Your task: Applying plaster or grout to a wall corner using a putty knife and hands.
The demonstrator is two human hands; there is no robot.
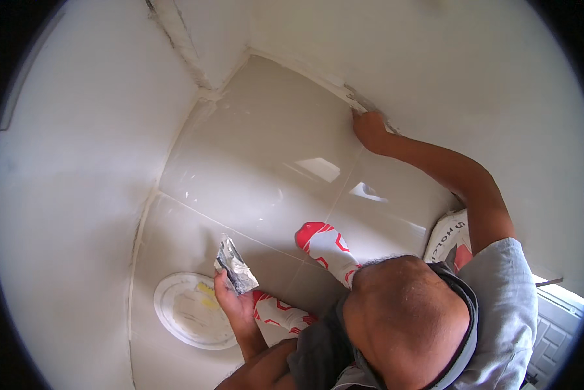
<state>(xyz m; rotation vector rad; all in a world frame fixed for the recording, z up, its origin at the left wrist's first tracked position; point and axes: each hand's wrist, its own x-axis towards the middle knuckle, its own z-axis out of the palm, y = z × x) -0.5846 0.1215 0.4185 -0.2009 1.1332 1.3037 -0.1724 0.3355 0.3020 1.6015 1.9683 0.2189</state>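
My left hand (235, 301) grips a flat scraper plate (235, 268) by its lower end. White putty is smeared thickly over its dark grey face. It is held above the floor, beside a round white lid (166, 323) with dried residue and yellow marks. My right hand (372, 132) reaches far forward to the foot of the right wall, its fingers curled at the joint between wall and floor. A thin greyish edge (360, 97) shows along the wall there; what those fingers hold is too small to tell. White putty (331, 79) runs along this joint.
Glossy beige tiles (253, 136) cover the floor, with white specks. White walls (77, 162) meet at a rough far corner. My feet in red-and-white socks (328, 247) rest on the tiles, near my bare knee (409, 312). A printed white sack (444, 235) leans at the right wall.
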